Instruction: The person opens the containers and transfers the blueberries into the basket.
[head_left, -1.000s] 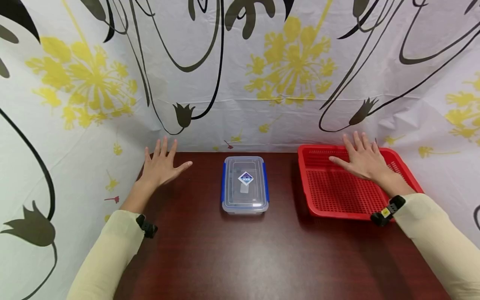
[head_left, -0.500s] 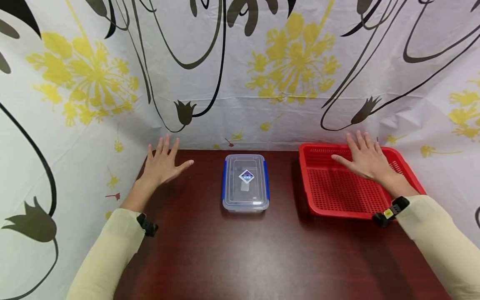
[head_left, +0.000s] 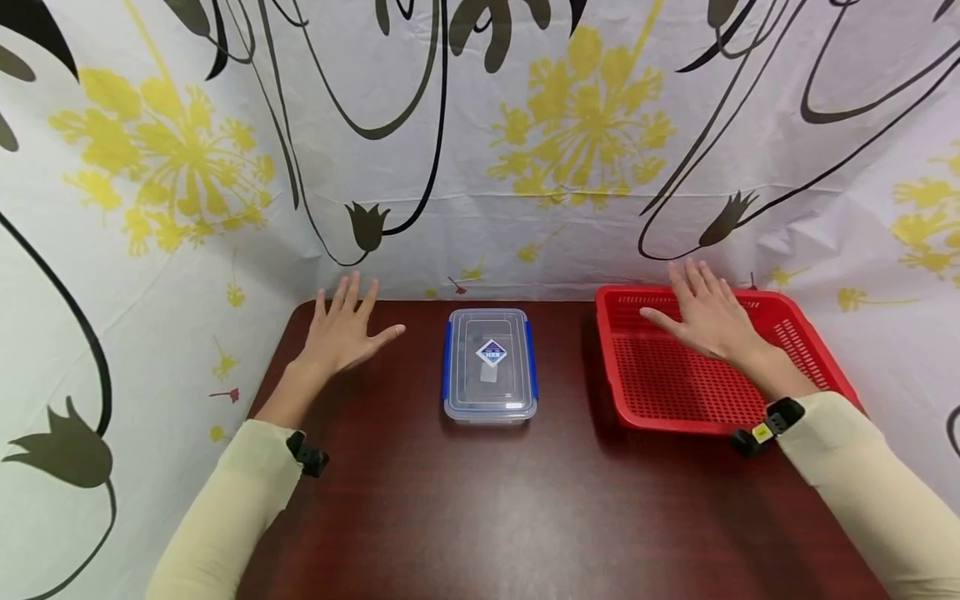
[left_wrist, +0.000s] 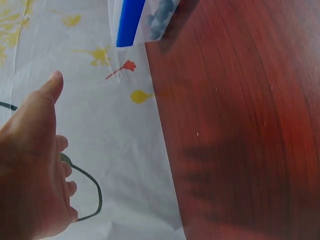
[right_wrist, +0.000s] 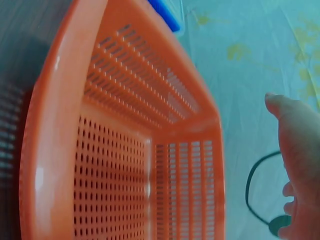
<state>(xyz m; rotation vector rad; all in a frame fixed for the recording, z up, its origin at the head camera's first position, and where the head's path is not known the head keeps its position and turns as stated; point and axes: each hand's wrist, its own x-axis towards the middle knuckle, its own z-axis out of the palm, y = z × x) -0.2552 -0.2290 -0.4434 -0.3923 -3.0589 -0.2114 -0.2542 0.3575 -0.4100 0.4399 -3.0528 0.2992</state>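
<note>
A clear lidded food container (head_left: pixel 491 392) with blue side clips lies in the middle of the table, its lid on. Through its side, the left wrist view shows several round bluish-grey things (left_wrist: pixel 160 19), too blurred to name. My left hand (head_left: pixel 337 333) hovers left of the container, fingers spread, holding nothing. Over the back part of a red plastic basket (head_left: pixel 675 421) is my right hand (head_left: pixel 708 321), fingers spread and holding nothing. The right wrist view shows the basket's slotted walls and perforated floor, with my right hand (right_wrist: pixel 300 155) beyond its rim.
The dark reddish-brown table (head_left: pixel 480 508) ends at the back against a white curtain (head_left: pixel 450 183) printed with flowers. More of this cloth hangs along the left and right sides. Each wrist wears a black strap with a small device.
My left hand has shifted slightly right, toward the container. My right hand has moved slightly left over the basket. Container and basket stay where they were.
</note>
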